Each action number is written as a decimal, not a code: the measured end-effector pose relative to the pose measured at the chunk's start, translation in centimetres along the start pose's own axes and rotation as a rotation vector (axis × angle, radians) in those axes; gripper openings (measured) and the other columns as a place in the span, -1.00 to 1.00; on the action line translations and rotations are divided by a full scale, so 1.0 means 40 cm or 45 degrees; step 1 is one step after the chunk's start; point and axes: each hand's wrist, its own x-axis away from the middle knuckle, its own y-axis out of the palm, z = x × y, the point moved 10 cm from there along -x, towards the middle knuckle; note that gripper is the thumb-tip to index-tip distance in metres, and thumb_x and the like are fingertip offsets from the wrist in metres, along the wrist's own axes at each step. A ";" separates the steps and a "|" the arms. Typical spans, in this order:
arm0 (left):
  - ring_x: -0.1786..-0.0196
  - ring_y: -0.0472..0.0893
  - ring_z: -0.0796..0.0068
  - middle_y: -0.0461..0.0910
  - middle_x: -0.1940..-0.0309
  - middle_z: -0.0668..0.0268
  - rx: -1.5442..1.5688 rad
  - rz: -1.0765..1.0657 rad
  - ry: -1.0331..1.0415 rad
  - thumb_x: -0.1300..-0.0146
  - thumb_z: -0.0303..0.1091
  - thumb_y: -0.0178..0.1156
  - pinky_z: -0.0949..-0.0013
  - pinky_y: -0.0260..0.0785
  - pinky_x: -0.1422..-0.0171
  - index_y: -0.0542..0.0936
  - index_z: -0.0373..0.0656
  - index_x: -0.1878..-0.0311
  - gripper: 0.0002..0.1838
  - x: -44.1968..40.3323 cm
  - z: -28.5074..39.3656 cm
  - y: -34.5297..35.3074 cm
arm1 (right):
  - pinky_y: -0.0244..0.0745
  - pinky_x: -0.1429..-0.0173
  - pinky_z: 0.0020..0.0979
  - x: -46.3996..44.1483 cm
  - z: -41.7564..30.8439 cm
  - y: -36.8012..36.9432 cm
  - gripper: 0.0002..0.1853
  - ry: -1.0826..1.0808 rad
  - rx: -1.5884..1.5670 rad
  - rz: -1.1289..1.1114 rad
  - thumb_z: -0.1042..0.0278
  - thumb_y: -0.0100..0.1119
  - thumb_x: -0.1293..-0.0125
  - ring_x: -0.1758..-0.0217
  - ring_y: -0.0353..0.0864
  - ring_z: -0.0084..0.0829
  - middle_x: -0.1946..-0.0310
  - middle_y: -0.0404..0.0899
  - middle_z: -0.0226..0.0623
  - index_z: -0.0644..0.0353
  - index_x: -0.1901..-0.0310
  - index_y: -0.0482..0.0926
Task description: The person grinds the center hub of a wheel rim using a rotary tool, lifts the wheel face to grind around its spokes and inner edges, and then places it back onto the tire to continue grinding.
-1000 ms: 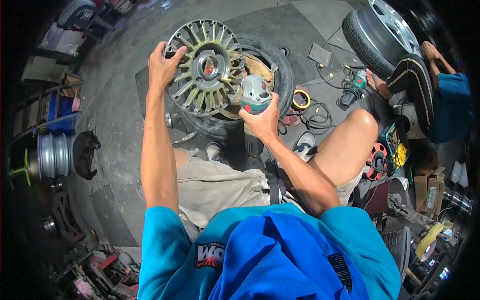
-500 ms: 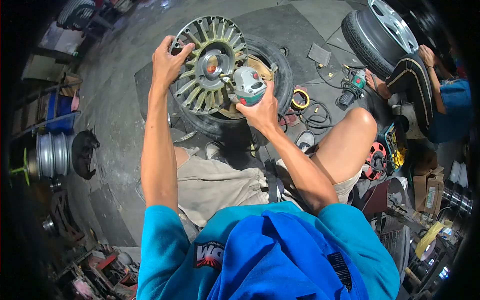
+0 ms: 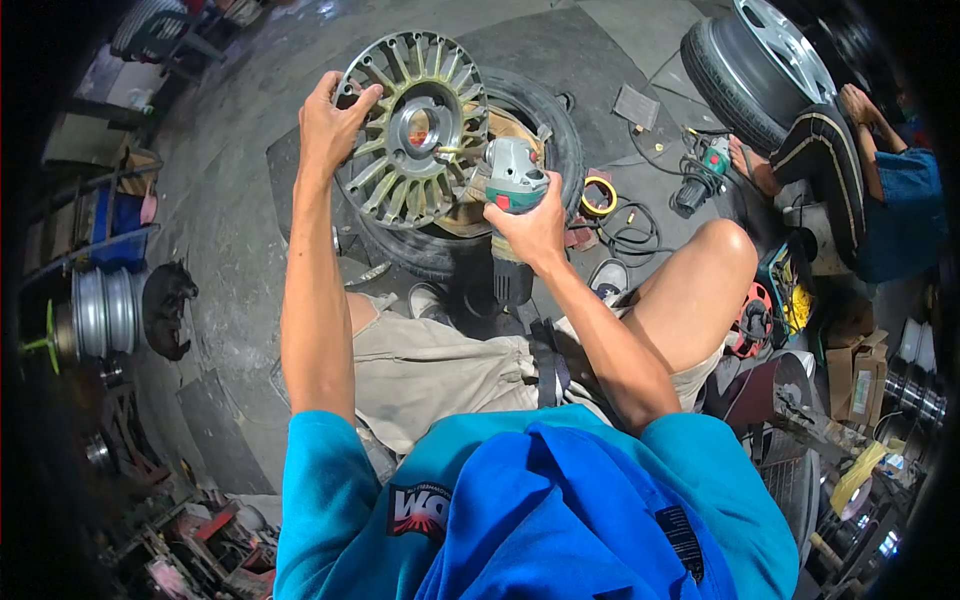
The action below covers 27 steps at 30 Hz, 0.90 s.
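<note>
While the left hand (image 3: pixel 330 125) grips the outer edge of a spoked wheel disc (image 3: pixel 405 155), thumb laid over the front and the other fingers gathered at the rim, the right hand (image 3: pixel 535 225) is wrapped around a grey-and-green power tool (image 3: pixel 515 168) just beside it. The wheel disc is held tilted above a tyre (image 3: pixel 568 165) lying on the floor (image 3: pixel 240 260), its spoked face turned up toward the person, so the axis through its hub leans the same way. The power tool's long axis runs away from the person — head at the far end, black body (image 3: pixel 512 283) reaching back toward the gap between the shoes (image 3: pixel 608 278). From the head a thin bit (image 3: pixel 462 152) points left, crosswise to that body, and meets the hub's outline in this view — whether its tip touches metal, I cannot tell. To the right of the tyre lie a yellow ring (image 3: pixel 602 212) and a second tool (image 3: pixel 692 195), near a co-worker's leg (image 3: pixel 815 145).
</note>
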 end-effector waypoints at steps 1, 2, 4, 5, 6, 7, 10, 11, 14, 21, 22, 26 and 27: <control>0.33 0.59 0.54 0.71 0.39 0.29 -0.001 0.000 0.000 -0.25 -0.11 0.54 0.34 0.48 0.15 0.64 -0.25 0.18 -0.61 0.000 0.006 -0.002 | 0.61 -0.14 -0.07 -0.004 -0.001 -0.002 -0.11 -0.022 -0.010 0.018 0.18 0.65 0.11 -0.03 0.75 0.01 0.04 0.69 0.11 0.30 -0.21 0.31; 0.33 0.59 0.54 0.71 0.39 0.28 -0.031 -0.002 0.004 -0.25 -0.11 0.54 0.34 0.47 0.15 0.64 -0.25 0.18 -0.61 0.000 0.012 -0.004 | 0.61 -0.14 -0.07 -0.005 0.003 -0.001 -0.11 -0.022 -0.010 0.015 0.18 0.65 0.11 -0.03 0.75 0.01 0.04 0.69 0.11 0.30 -0.21 0.31; 0.33 0.59 0.53 0.70 0.39 0.28 -0.062 0.000 -0.001 -0.25 -0.11 0.54 0.34 0.47 0.15 0.64 -0.25 0.18 -0.61 0.001 0.004 -0.005 | 0.60 -0.16 -0.12 -0.009 0.003 -0.009 -0.11 -0.019 0.003 0.040 0.15 0.65 0.09 -0.01 0.73 -0.11 0.03 0.68 0.03 0.28 -0.23 0.34; 0.33 0.59 0.53 0.70 0.39 0.28 -0.036 0.005 0.015 -0.25 -0.11 0.53 0.34 0.47 0.15 0.64 -0.25 0.19 -0.61 -0.001 0.000 -0.003 | 0.60 -0.16 -0.12 -0.010 0.002 -0.011 -0.11 -0.021 0.004 0.035 0.15 0.65 0.09 -0.01 0.73 -0.11 0.03 0.68 0.03 0.28 -0.23 0.34; 0.33 0.59 0.53 0.70 0.40 0.27 -0.010 0.008 0.033 -0.25 -0.11 0.53 0.34 0.47 0.15 0.64 -0.25 0.20 -0.61 0.000 0.005 -0.003 | 0.61 -0.15 -0.09 -0.012 -0.015 -0.017 -0.12 -0.049 0.037 0.034 0.17 0.65 0.09 -0.01 0.74 -0.05 0.04 0.69 0.07 0.28 -0.22 0.32; 0.33 0.59 0.53 0.70 0.40 0.27 -0.010 0.008 0.033 -0.25 -0.11 0.53 0.34 0.47 0.15 0.64 -0.25 0.20 -0.61 0.000 0.006 -0.004 | 0.62 -0.14 -0.07 -0.013 -0.027 -0.021 -0.12 -0.077 0.070 0.035 0.20 0.65 0.09 0.00 0.76 0.01 0.05 0.70 0.10 0.28 -0.21 0.30; 0.34 0.58 0.54 0.70 0.40 0.28 0.014 0.006 0.023 -0.25 -0.13 0.53 0.35 0.46 0.16 0.64 -0.26 0.20 -0.62 -0.001 0.006 -0.001 | 0.63 -0.13 -0.08 -0.008 -0.029 -0.019 -0.13 -0.130 0.100 0.029 0.21 0.64 0.08 0.02 0.76 0.00 0.07 0.70 0.10 0.27 -0.21 0.29; 0.33 0.59 0.54 0.71 0.40 0.28 0.031 -0.002 0.030 -0.25 -0.13 0.53 0.35 0.46 0.16 0.65 -0.27 0.19 -0.62 -0.003 0.007 0.002 | 0.63 -0.13 -0.08 -0.004 -0.026 -0.016 -0.13 -0.132 0.103 0.021 0.21 0.64 0.08 0.02 0.76 0.00 0.07 0.70 0.10 0.27 -0.21 0.29; 0.33 0.61 0.54 0.72 0.39 0.27 0.038 -0.007 0.028 -0.24 -0.15 0.53 0.35 0.48 0.16 0.67 -0.27 0.17 -0.63 0.001 0.015 0.003 | 0.63 -0.12 -0.09 0.012 -0.027 -0.015 -0.12 -0.103 0.077 0.012 0.22 0.63 0.08 0.03 0.77 -0.01 0.07 0.70 0.10 0.27 -0.22 0.28; 0.31 0.53 0.65 0.65 0.41 0.39 0.024 -0.026 0.069 -0.30 -0.16 0.51 0.43 0.42 0.17 0.64 -0.23 0.18 -0.67 0.010 0.059 0.009 | 0.64 -0.12 -0.09 0.007 -0.020 -0.020 -0.12 -0.069 0.107 0.014 0.23 0.63 0.07 0.03 0.77 -0.04 0.07 0.70 0.09 0.26 -0.24 0.27; 0.31 0.53 0.64 0.65 0.41 0.39 0.041 -0.036 0.068 -0.30 -0.16 0.51 0.42 0.42 0.17 0.64 -0.23 0.18 -0.67 0.012 0.062 0.013 | 0.64 -0.11 -0.10 0.010 -0.023 -0.023 -0.12 -0.077 0.127 0.016 0.23 0.63 0.07 0.04 0.77 -0.05 0.07 0.71 0.09 0.26 -0.24 0.27; 0.31 0.54 0.63 0.65 0.41 0.38 0.009 -0.040 0.074 -0.31 -0.17 0.50 0.42 0.43 0.16 0.65 -0.24 0.17 -0.67 0.010 0.065 0.017 | 0.63 -0.10 -0.10 0.032 -0.028 -0.018 -0.11 -0.099 0.102 0.027 0.24 0.64 0.07 0.06 0.77 -0.06 0.11 0.71 0.07 0.26 -0.24 0.27; 0.31 0.54 0.63 0.65 0.41 0.38 0.007 -0.041 0.073 -0.31 -0.17 0.50 0.42 0.43 0.16 0.65 -0.24 0.16 -0.67 0.010 0.064 0.018 | 0.63 -0.10 -0.10 0.034 -0.027 -0.018 -0.11 -0.100 0.104 0.027 0.24 0.64 0.07 0.06 0.77 -0.06 0.11 0.71 0.07 0.26 -0.24 0.27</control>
